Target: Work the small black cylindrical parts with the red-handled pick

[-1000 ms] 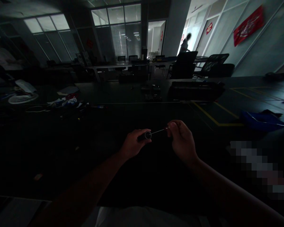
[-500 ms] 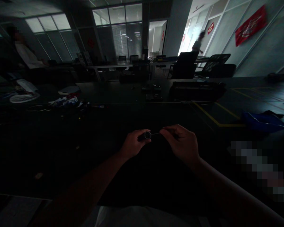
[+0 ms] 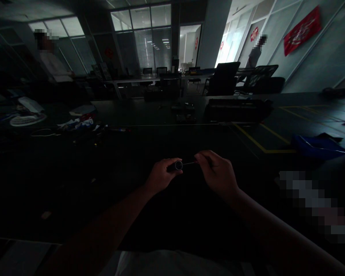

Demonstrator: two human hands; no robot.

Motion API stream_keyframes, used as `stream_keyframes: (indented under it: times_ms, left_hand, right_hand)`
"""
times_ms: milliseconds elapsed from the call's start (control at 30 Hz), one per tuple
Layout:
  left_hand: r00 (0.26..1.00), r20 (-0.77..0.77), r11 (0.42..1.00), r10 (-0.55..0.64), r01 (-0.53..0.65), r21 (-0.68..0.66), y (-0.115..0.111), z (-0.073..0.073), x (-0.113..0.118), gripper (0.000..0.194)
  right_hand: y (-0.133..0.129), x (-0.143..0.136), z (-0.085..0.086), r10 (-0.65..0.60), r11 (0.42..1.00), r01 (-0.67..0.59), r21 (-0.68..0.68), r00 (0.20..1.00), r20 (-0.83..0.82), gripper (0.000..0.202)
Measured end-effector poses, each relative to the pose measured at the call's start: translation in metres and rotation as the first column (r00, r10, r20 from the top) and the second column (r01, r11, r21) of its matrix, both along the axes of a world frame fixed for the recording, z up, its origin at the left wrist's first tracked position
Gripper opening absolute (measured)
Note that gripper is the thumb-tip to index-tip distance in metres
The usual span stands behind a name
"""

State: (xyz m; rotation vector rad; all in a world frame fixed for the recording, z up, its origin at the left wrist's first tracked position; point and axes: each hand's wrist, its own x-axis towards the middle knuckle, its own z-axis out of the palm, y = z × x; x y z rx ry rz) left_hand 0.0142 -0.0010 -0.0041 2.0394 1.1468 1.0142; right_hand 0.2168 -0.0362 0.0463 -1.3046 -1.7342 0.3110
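My left hand (image 3: 160,178) is closed round a small dark cylinder (image 3: 178,165) whose round end, with a pale ring, faces me. From beside that end a thin pale rod or wire (image 3: 189,163) runs right to my right hand (image 3: 217,171). The right thumb and forefinger pinch its far end, where a small reddish spot shows. Its kind is too small and dark to make out, as is whether it touches the cylinder. Both hands are raised above the dark table (image 3: 149,142).
A long dark case (image 3: 238,110) lies across the table's far side. To the right are yellow tape lines (image 3: 280,151) and a blue bag-like thing (image 3: 319,147). Papers and clutter (image 3: 80,122) lie far left. Two people, one left (image 3: 56,65) and one right (image 3: 255,53), are in the background.
The pale rod or wire shows a little longer between my hands. My right hand has turned slightly; the left keeps its hold. Both background people have moved right.
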Motion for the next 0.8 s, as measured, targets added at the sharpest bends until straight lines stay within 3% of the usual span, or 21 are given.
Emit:
stream_keyframes:
  times_ms: [167,367,600,800]
  left_hand:
    - [1.0,0.007,1.0,0.008,-0.008,0.001,0.0004,0.0001,-0.0003,0.039]
    - [1.0,-0.014,1.0,0.001,-0.001,0.005,0.0,-0.0009,-0.0001,0.039]
    - [1.0,0.002,1.0,0.007,-0.007,-0.006,0.0004,-0.0014,-0.0001,0.039]
    - [1.0,0.0,1.0,0.015,-0.015,-0.012,0.0004,-0.0024,0.0,0.04]
  right_hand:
    - [-0.0025,0.002,0.0016,0.064,0.996,-0.069,0.056,0.994,0.088,0.026]
    - [-0.0024,0.0023,0.0027,0.054,0.998,-0.053,-0.02,0.998,0.043,0.031]
    - [-0.0031,0.0021,0.0029,0.05,0.999,-0.049,-0.008,0.997,0.056,0.037]
    - [-0.0014,0.0029,0.0043,0.06,0.996,-0.059,-0.07,0.998,0.008,0.033]
